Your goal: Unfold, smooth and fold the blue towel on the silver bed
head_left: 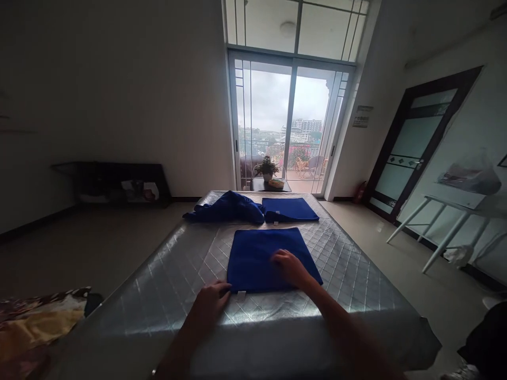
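Observation:
A flat, square-folded blue cloth (pixel 257 253) lies before me on a quilted silvery mattress cover (pixel 190 264), with a small white tag (pixel 241 295) at its near edge. My left hand (pixel 214 296) is at the cloth's near left corner, fingers closed together on its edge. Over the right half of the cloth is my right hand (pixel 288 265), its fingers bent and smeared by motion. Farther back lie a second folded blue cloth (pixel 291 208), also tagged, and a crumpled heap of blue fabric (pixel 227 207) to its left.
Past the bed's far end, a chair (pixel 257 186) holds a potted plant (pixel 267 168) before glass sliding doors (pixel 263 105). A white table (pixel 455 203) with bags stands right, near a dark-framed door (pixel 415 153). Patterned cloth (pixel 43 322) lies at lower left.

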Demonstrator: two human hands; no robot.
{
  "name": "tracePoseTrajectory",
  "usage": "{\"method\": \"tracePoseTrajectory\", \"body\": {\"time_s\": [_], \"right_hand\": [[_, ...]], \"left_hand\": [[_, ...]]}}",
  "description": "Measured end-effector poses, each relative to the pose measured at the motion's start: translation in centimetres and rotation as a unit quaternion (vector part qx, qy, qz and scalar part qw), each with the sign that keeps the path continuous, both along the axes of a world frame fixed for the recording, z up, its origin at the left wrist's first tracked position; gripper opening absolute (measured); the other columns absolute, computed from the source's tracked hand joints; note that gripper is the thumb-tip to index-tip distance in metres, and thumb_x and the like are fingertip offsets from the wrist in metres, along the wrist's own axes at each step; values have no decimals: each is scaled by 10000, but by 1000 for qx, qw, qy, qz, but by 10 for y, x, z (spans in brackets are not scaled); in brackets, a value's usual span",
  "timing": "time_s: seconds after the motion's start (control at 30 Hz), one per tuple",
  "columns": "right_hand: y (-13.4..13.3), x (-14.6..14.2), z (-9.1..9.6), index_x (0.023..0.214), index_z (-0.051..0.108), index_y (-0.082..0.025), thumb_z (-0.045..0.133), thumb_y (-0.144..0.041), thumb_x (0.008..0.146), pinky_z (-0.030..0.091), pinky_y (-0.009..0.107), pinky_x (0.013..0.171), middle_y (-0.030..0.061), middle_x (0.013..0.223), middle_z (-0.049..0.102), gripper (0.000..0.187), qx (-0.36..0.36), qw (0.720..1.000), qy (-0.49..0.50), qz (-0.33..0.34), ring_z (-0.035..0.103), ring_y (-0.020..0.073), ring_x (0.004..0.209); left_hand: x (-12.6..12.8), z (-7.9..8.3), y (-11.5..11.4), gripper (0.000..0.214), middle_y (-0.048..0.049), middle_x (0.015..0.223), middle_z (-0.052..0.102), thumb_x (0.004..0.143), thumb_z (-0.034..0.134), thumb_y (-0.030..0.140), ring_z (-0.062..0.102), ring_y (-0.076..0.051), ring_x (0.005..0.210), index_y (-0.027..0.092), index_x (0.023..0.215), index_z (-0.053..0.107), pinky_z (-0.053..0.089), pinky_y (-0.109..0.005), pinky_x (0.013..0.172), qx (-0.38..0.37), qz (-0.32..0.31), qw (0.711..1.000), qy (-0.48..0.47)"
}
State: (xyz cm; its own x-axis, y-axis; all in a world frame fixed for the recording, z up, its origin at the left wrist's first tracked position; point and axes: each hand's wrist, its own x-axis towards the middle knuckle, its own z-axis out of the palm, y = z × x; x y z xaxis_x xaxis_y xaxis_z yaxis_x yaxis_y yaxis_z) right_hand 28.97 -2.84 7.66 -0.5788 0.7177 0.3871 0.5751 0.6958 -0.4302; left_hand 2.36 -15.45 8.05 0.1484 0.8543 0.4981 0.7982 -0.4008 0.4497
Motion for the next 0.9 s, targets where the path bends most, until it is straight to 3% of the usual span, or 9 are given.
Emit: {"method": "tracePoseTrajectory", "body": {"time_s": [0.1,0.23,0.37,0.5,0.7,0.8,0.9], "right_hand": [[-28,67,-23,945,766,-232,568,-147,924,512,387,946,71,999,731,217,5,993,-62,-104,669,239,962],[-45,125,-36,997,770,-234,594,-172,904,522,369,965,70,1058,733,209,-36,987,-39,-152,680,230,1011],[-53,141,-36,1050,769,-227,558,-201,921,553,353,936,81,1132,727,249,-82,990,-15,-110,696,218,1015],[-56,138,-33,1026,759,-236,487,-250,977,572,348,887,73,1089,730,277,-59,992,-16,-106,712,205,948],[-59,138,-29,1087,701,-245,436,-299,1037,612,331,785,69,1064,734,275,14,994,29,-103,739,201,890],[-66,141,-13,1109,681,-240,454,-330,1048,632,329,769,64,1025,730,252,76,989,94,-82,740,192,873],[-77,144,17,1122,681,-242,543,-345,1021,645,305,761,52,1013,730,199,134,981,127,-54,737,174,877]], "left_hand": [[-6,-16,-3,286,-34,971,794,933,517,264,777,-255,837,284,929,803,645,-342,753,-15,20,1000,-15],[-14,-37,-1,341,-64,1121,755,962,477,398,774,-259,829,287,901,794,641,-374,742,2,63,998,-19],[-21,-53,5,473,-81,1094,765,952,419,544,766,-254,886,263,850,786,635,-370,783,-30,91,994,-44],[-24,-57,8,469,-52,1090,783,946,421,579,756,-245,967,284,883,780,614,-369,871,-36,90,994,-59],[-22,-44,7,415,-36,1183,769,903,515,611,752,-234,1013,284,934,769,613,-353,882,2,92,990,-104],[-24,-24,2,389,-9,1094,796,891,547,617,768,-221,940,294,956,754,617,-317,829,-3,106,985,-132],[-27,7,-7,369,28,970,813,903,536,600,772,-210,899,310,1009,738,610,-293,791,-27,136,982,-127]]}}
